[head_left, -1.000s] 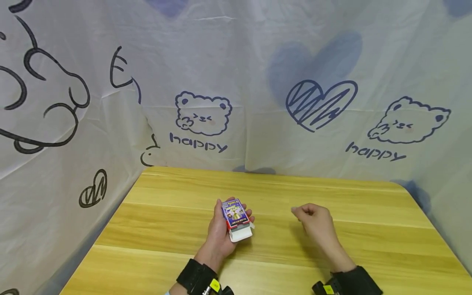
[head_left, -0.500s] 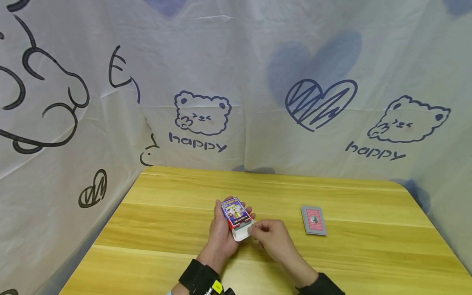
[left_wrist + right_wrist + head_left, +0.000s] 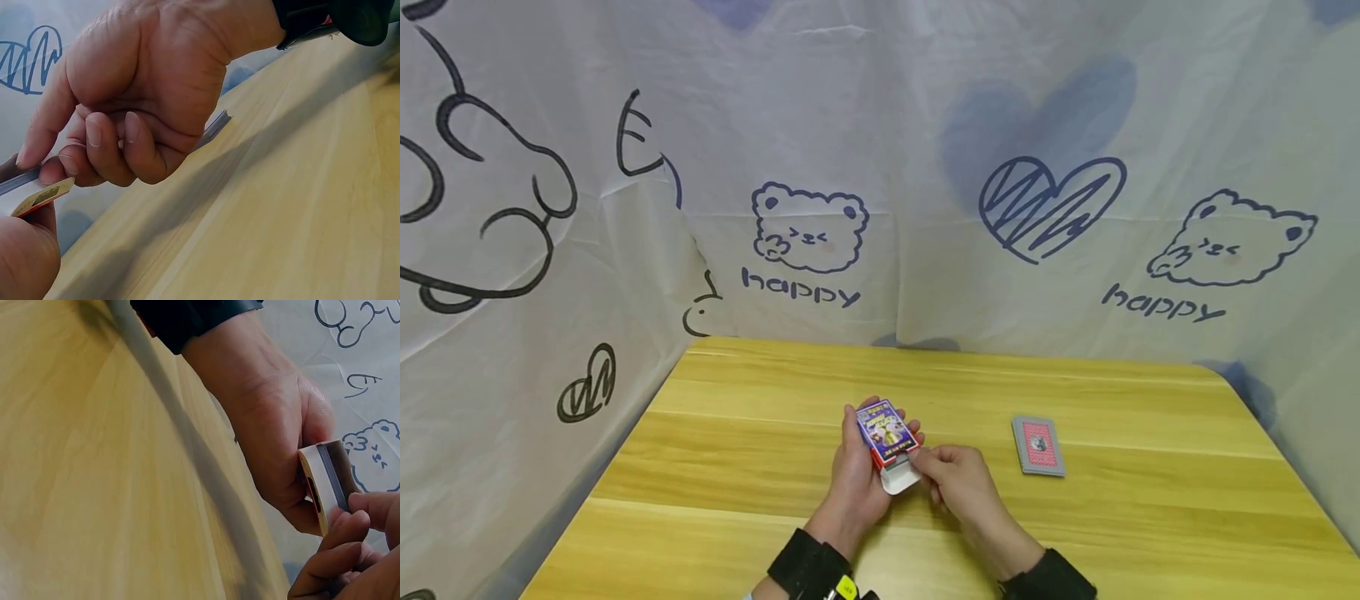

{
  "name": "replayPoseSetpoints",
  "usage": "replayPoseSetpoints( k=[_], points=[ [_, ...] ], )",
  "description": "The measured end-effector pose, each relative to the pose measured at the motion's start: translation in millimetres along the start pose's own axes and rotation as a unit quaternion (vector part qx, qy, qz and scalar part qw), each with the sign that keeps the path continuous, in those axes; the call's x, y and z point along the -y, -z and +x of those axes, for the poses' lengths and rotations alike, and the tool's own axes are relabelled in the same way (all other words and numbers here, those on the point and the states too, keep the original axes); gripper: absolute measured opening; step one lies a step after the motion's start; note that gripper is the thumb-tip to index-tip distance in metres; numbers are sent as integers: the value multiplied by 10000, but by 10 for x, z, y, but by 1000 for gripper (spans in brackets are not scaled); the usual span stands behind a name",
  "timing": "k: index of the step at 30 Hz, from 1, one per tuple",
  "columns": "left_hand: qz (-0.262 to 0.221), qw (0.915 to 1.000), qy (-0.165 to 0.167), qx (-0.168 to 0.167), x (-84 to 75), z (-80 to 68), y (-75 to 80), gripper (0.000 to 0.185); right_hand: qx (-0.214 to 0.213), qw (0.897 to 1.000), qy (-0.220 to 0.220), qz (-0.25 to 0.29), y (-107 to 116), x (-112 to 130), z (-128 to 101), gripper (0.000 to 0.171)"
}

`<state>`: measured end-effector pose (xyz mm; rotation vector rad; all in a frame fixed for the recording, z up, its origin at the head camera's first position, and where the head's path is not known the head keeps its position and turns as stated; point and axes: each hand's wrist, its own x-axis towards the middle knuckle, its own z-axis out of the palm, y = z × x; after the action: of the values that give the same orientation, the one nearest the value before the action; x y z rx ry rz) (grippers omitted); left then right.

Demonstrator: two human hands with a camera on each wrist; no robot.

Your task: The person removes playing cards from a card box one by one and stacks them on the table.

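Observation:
My left hand [image 3: 852,479] holds a purple and red playing-card box [image 3: 887,432] on its palm, with fingers curled round the far side. The box's open end faces me, and its white flap [image 3: 898,477] hangs out. Inside, the grey edge of a deck of playing cards [image 3: 331,472] shows in the right wrist view. Thumb and index finger of my right hand [image 3: 962,487] pinch at the deck's end in the box opening; its other fingers are curled under. To the right on the table lies a stack of red-backed playing cards [image 3: 1038,447].
Everything is over a light wood-grain table [image 3: 760,400]. Behind it and at the left hangs a white cloth [image 3: 925,208] with drawn bears and hearts. Black straps [image 3: 811,565] with cameras sit on the wrists.
My right hand has let go of the card stack at the right and moved left to the box's open end. The box has shifted slightly right in my left hand.

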<state>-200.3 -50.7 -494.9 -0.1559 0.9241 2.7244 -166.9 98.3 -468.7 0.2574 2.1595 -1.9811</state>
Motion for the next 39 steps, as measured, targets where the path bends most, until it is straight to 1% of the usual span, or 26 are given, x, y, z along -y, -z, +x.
replayPoseSetpoints(
  k=[6, 9, 16, 23, 29, 33, 36, 39],
  points=[
    [58, 10000, -51, 32, 7, -10, -11, 59, -202, 9994, -167, 235, -25, -19, 17, 26],
    [79, 9999, -57, 52, 13, -11, -11, 59, -215, 9991, -210, 289, -23, -23, 26, 24],
    [139, 9998, -73, 101, 16, -6, -1, 58, -50, 9983, -286, 500, -1, -6, 28, 21],
    [137, 9999, -76, 39, 0, -2, 2, 59, 163, 9963, -403, 739, 21, 15, 35, 20],
    [51, 10000, -69, 41, -14, 4, -7, 59, 200, 9968, -434, 641, 36, 37, 34, 30],
    [93, 9999, -51, 27, -28, 8, -4, 58, 223, 9974, -406, 547, 51, 43, 13, 35],
    [125, 9999, -65, -36, -48, 13, 5, 59, 359, 9975, -397, 471, 73, 56, -16, 32],
    [117, 9999, -77, -99, -68, 17, 5, 60, 592, 9969, -396, 346, 113, 70, -49, 27]
  ],
)
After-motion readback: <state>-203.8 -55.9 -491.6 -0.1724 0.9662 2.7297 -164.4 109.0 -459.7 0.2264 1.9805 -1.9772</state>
